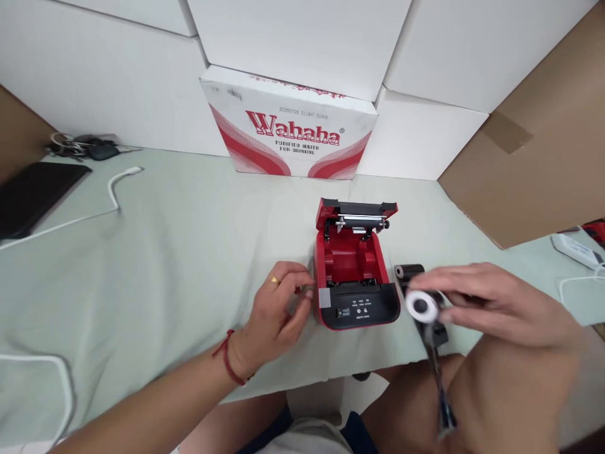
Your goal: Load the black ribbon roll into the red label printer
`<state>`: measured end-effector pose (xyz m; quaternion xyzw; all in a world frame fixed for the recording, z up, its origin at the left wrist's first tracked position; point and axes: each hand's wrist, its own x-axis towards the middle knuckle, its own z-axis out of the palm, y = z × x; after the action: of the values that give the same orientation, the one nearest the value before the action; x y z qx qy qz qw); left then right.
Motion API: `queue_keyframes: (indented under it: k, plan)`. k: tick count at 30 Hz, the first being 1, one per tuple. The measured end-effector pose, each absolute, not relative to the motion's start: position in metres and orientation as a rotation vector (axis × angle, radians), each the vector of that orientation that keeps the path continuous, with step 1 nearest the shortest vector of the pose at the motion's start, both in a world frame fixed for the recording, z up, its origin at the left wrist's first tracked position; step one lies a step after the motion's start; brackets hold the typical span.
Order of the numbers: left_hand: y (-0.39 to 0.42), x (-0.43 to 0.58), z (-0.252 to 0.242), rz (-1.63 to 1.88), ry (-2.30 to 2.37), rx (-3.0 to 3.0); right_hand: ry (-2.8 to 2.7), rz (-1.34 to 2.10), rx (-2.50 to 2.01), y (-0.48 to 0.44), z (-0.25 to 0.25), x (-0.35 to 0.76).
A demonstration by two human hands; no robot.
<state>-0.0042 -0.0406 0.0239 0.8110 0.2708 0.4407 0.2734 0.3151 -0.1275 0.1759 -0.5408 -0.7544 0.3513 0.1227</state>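
Note:
A small red and black label printer (pixel 359 306) stands on the cloth with its lid (pixel 357 214) raised, showing the bare red bay inside. My left hand (pixel 281 309) is at the printer's left side, thumb and fingertips brought together; what is between them, if anything, is hidden. In my right hand (pixel 491 302), to the right of the printer, is a roll of black film (pixel 422 307), its white ring-shaped end facing me. A loose strip of shiny film hangs from it towards my lap. Another black roll (pixel 410 271) lies just behind it, partly covered by my fingers.
Behind the printer, a white and red Wahaha box (pixel 302 139) leans against stacked white boxes (pixel 302 38). A brown carton (pixel 534 139) borders the right. At left are a white cable (pixel 113 189), keys (pixel 85 146) and a dark flat object (pixel 38 195); a power strip (pixel 576 251) is far right.

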Motion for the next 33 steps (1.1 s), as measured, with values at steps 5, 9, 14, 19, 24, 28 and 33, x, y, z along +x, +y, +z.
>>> queue_keyframes:
  k: [5, 9, 14, 19, 24, 28, 33]
  plan:
    - [-0.049, -0.007, 0.024, 1.413, 0.497, 2.383, -2.085, 0.728, -1.753, -0.092, 0.149, 0.256]
    - [-0.052, -0.007, 0.023, 1.404, 0.427, 2.472, -2.195, 0.619, -1.937, -0.076, 0.139, 0.231]
    - [-0.054, -0.006, 0.025, 1.317, 0.372, 2.514, -2.381, 0.514, -2.122, -0.065, 0.140, 0.214]
    - [-0.055, -0.007, 0.024, 1.281, 0.370, 2.520, -2.336, 0.537, -2.006, -0.069, 0.141, 0.212]
    - [-0.054, -0.009, 0.023, 1.317, 0.336, 2.509, -1.779, 0.192, -1.795, -0.080, 0.148, 0.224]
    - [-0.053, -0.008, 0.020, 1.315, 0.345, 2.529, -1.825, 0.021, -1.869, -0.073, 0.144, 0.227]
    - [-0.054, -0.007, 0.019, 1.346, 0.340, 2.527, -1.909, 0.050, -1.894, -0.084, 0.152, 0.231]
